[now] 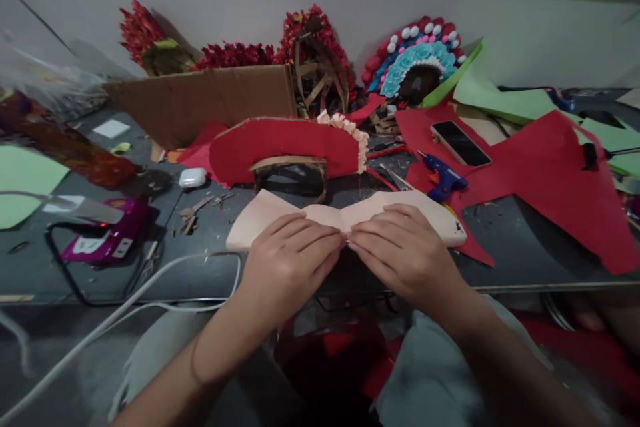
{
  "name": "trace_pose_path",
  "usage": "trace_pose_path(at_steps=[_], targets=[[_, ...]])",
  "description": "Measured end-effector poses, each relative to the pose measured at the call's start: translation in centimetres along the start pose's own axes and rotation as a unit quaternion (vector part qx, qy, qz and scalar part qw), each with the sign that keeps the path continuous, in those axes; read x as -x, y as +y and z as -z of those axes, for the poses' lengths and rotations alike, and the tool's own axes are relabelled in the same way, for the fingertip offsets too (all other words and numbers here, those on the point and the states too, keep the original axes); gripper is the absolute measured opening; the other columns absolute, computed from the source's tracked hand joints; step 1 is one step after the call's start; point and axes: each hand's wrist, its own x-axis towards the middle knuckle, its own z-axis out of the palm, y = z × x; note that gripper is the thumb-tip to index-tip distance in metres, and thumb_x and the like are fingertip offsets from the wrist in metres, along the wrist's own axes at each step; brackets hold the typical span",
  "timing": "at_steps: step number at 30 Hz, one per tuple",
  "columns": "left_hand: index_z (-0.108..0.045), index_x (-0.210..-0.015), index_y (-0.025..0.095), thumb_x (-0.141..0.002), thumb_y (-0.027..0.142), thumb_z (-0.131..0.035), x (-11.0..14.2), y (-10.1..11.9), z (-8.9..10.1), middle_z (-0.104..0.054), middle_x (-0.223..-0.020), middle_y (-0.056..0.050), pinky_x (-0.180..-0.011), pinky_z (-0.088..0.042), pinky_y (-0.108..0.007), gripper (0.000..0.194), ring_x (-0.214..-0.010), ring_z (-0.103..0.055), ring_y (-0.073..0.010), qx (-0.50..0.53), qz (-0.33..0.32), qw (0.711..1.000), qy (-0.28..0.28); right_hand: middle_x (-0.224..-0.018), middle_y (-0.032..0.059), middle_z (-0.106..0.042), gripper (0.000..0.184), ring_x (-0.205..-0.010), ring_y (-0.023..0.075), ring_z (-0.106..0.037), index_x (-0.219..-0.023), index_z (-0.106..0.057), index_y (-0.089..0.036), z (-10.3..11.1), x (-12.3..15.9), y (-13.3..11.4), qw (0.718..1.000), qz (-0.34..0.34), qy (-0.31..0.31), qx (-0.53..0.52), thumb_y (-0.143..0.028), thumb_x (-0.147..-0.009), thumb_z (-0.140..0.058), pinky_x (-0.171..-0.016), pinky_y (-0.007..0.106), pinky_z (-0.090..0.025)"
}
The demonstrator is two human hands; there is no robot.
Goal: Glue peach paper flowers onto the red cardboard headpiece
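Observation:
A long strip of pale peach foam sheet [260, 213] lies across the front of the dark table [525, 253], pinched up into a fold at its middle. My left hand [287, 260] rests on the strip's left half, fingers together and pressing toward the fold. My right hand [403, 250] mirrors it on the right half, its fingertips meeting the left hand's at the fold. Just behind the strip stands a red arched headpiece [280, 150] on a cardboard frame, trimmed with peach ruffles at its right end.
A blue glue gun [443, 177] and a phone [460, 143] lie on red foam sheets [550, 173] to the right. Green sheets [500, 100] sit behind. A cardboard piece [200, 103], red flower decorations [315, 40], a pom-pom headdress [417, 60], white earbuds case [193, 177], a purple device [105, 240] and white cable [150, 293] lie left.

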Motion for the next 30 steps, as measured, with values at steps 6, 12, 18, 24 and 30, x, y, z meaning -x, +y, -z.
trace_pose_path(at_steps=[6, 12, 18, 24, 30], targets=[[-0.067, -0.084, 0.022, -0.079, 0.015, -0.06, 0.1, -1.3, 0.8, -0.073, -0.087, 0.002, -0.083, -0.049, -0.032, 0.011, -0.078, -0.066, -0.014, -0.006, -0.006, 1.0, -0.02, -0.088, -0.0026, -0.071, 0.013, -0.084, 0.0134, -0.061, -0.088, -0.063, -0.022, 1.4, 0.3, 1.6, 0.998, -0.003, 0.017, 0.065, -0.014, -0.083, -0.054, -0.092, 0.034, -0.037], [-0.067, -0.081, 0.024, -0.078, 0.018, -0.063, 1.0, -4.8, 2.7, -0.073, -0.082, 0.004, -0.084, -0.05, -0.034, 0.008, -0.076, -0.067, -0.0148, -0.063, 0.033, 0.997, 0.017, -0.084, -0.0009, -0.071, 0.013, -0.08, 0.0168, -0.063, -0.085, -0.064, -0.023, 3.0, 1.8, 5.3, 0.987, -0.044, 0.08, 0.129, -0.013, -0.079, -0.059, -0.089, 0.038, -0.04], [-0.063, -0.096, 0.019, -0.086, 0.022, -0.05, 1.4, -4.0, 3.5, -0.068, -0.101, -0.002, -0.083, -0.05, -0.034, 0.017, -0.094, -0.063, -0.0194, -0.146, 0.217, 0.959, 0.106, -0.084, 0.0, -0.071, 0.013, -0.082, 0.0177, -0.063, -0.085, -0.063, -0.023, 3.1, 2.0, 5.2, 0.983, -0.06, 0.092, 0.145, -0.013, -0.08, -0.057, -0.089, 0.039, -0.041], [-0.062, -0.101, 0.02, -0.08, 0.018, -0.059, 0.1, 0.9, 0.7, -0.07, -0.101, -0.004, -0.098, -0.039, -0.041, 0.021, -0.093, -0.064, -0.0192, -0.076, 0.033, 0.996, 0.024, -0.088, -0.0024, -0.069, 0.013, -0.085, 0.0131, -0.06, -0.09, -0.064, -0.02, 1.0, 0.5, 0.5, 0.997, 0.014, 0.019, 0.077, -0.014, -0.083, -0.055, -0.095, 0.035, -0.037], [-0.064, -0.087, 0.018, -0.083, 0.012, -0.052, 0.2, 1.1, -0.4, -0.073, -0.086, -0.001, -0.085, -0.046, -0.034, 0.014, -0.073, -0.065, -0.014, -0.036, 0.006, 0.999, -0.014, -0.086, -0.0023, -0.069, 0.011, -0.082, 0.0122, -0.059, -0.089, -0.064, -0.019, 0.8, 0.7, -0.6, 0.998, 0.007, 0.033, 0.054, -0.015, -0.083, -0.055, -0.093, 0.035, -0.038]])
